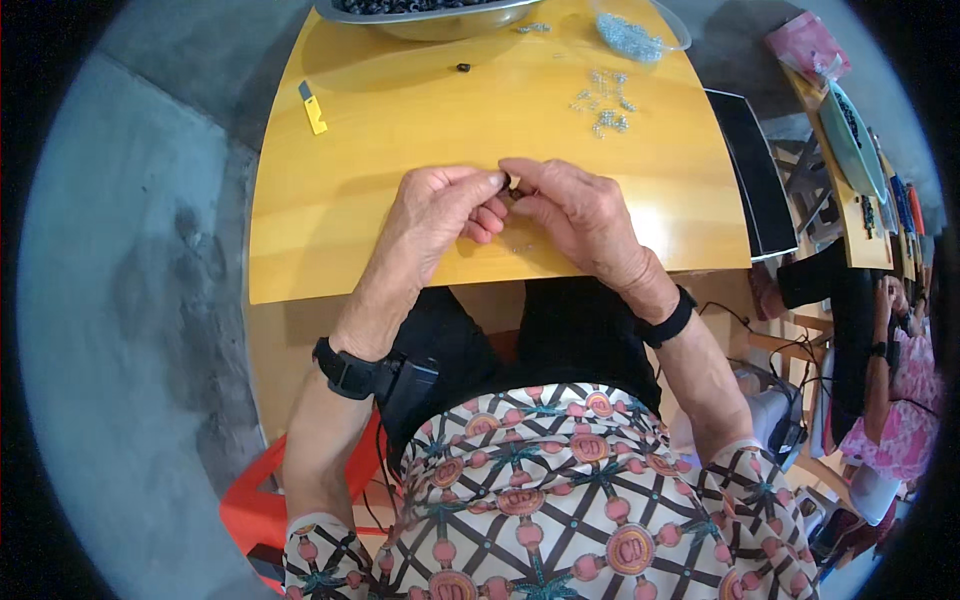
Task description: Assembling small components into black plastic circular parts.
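Note:
My left hand (440,205) and my right hand (575,210) meet fingertip to fingertip over the near middle of a yellow wooden table (330,230). Between the pinched fingers sits a very small part (513,183), mostly hidden; both hands pinch it. Each wrist wears a black band, and the left one carries a small black box (405,385).
A metal bowl (430,18) of dark small pieces stands at the far edge. A clear tray (635,35) and a loose scatter of small silvery parts (603,105) lie far right. A yellow utility knife (313,108) lies far left, one dark bead (463,68) near the bowl. Another person (890,400) works at the right.

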A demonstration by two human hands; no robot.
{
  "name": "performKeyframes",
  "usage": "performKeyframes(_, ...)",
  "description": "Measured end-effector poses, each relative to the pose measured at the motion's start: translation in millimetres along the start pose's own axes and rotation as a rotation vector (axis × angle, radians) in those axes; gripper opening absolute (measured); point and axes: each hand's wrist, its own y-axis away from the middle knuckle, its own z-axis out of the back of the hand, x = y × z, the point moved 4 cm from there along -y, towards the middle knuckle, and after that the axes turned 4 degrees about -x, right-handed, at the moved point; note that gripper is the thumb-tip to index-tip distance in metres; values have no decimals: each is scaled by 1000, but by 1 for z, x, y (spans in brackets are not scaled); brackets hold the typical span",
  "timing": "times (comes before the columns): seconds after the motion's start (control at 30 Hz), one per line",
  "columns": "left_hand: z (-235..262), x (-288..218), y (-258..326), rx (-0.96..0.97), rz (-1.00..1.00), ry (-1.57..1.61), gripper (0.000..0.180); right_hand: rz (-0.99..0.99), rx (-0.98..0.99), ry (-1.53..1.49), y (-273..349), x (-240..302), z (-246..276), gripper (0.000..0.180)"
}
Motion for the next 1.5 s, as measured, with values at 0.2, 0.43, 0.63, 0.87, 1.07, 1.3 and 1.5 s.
performKeyframes(0.2,10,-1,2,-189,-16,65,24,-92,-46,251,1,-11,2,20)
performKeyframes(0.43,11,4,5,-158,-51,93,25,-155,-29,350,0,-12,-2,16)
performKeyframes(0.63,11,5,8,-140,-115,121,25,-170,-109,154,3,-6,13,19)
performKeyframes(0.87,11,5,10,-140,-158,114,25,-97,111,189,18,16,2,8)
performKeyframes(1.07,15,6,13,-78,-127,166,26,-134,66,237,16,17,-1,6)
performKeyframes(1.3,12,6,14,-55,-83,170,26,-582,-111,-254,11,6,-5,9)
performKeyframes(1.5,10,3,14,-70,-92,127,27,-572,-207,-369,7,6,-14,14)
